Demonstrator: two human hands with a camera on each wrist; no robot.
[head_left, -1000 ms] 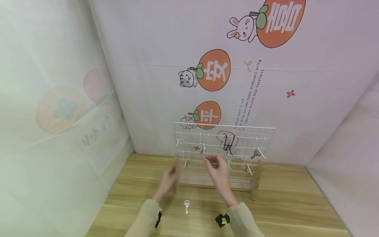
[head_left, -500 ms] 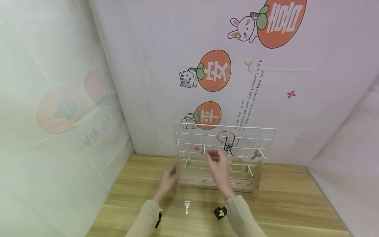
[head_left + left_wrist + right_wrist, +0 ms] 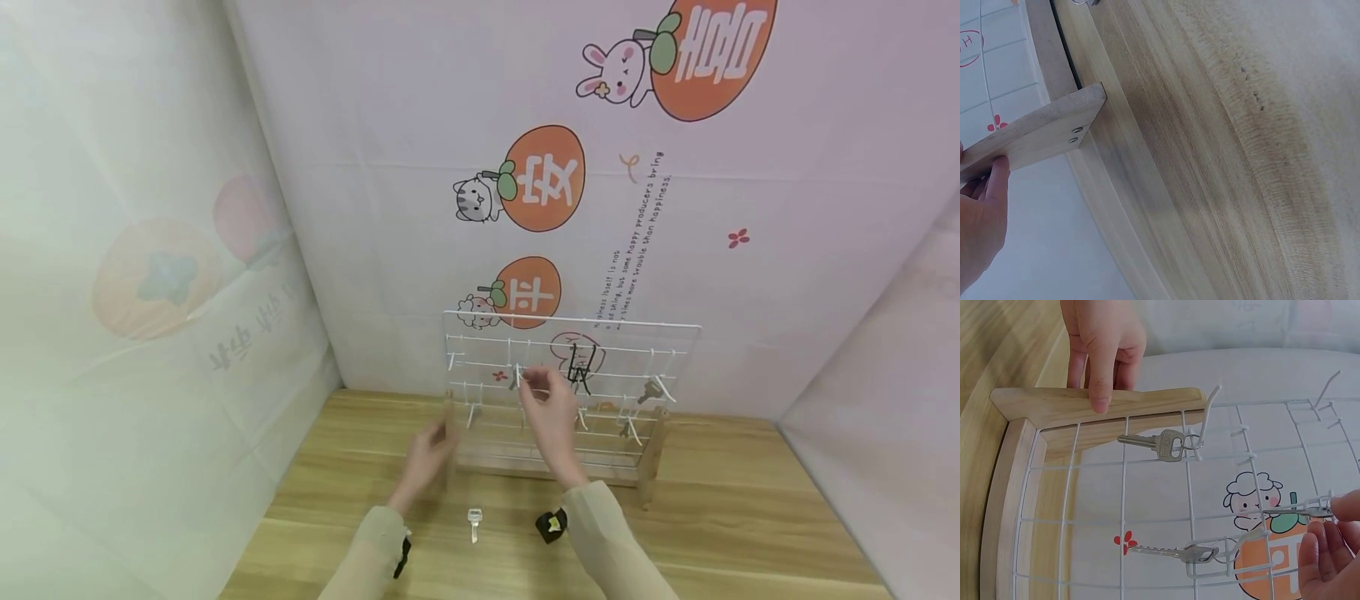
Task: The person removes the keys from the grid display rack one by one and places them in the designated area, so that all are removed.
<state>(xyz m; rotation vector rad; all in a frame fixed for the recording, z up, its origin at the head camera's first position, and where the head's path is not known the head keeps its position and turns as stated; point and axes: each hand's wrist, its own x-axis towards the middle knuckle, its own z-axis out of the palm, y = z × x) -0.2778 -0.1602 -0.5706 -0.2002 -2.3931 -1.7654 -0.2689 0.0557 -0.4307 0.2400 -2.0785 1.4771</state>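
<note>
A white wire grid rack (image 3: 570, 318) in a wooden stand stands on the table, with hooks and keys on it. My left hand (image 3: 430, 454) grips the stand's left side board (image 3: 1041, 128), thumb on one face and fingers on the other. My right hand (image 3: 551, 408) is at an upper hook left of the middle. In the right wrist view, the right fingertips (image 3: 1347, 505) pinch the ring end of a silver key (image 3: 1297, 512). Two more keys hang by rings from lower hooks: one key (image 3: 1163, 445) near the left board, another key (image 3: 1191, 552) farther along.
A loose silver key (image 3: 475, 525) lies on the wooden table (image 3: 735, 533) in front of the rack. A black hook (image 3: 579, 371) sits mid-grid. Keys hang at the upper right (image 3: 651, 389) and lower right. A printed cloth (image 3: 420, 250) backs the rack.
My right hand has moved slightly up to the upper hook, and its sleeve has shifted with it. The left hand and the loose key have stayed in place.
</note>
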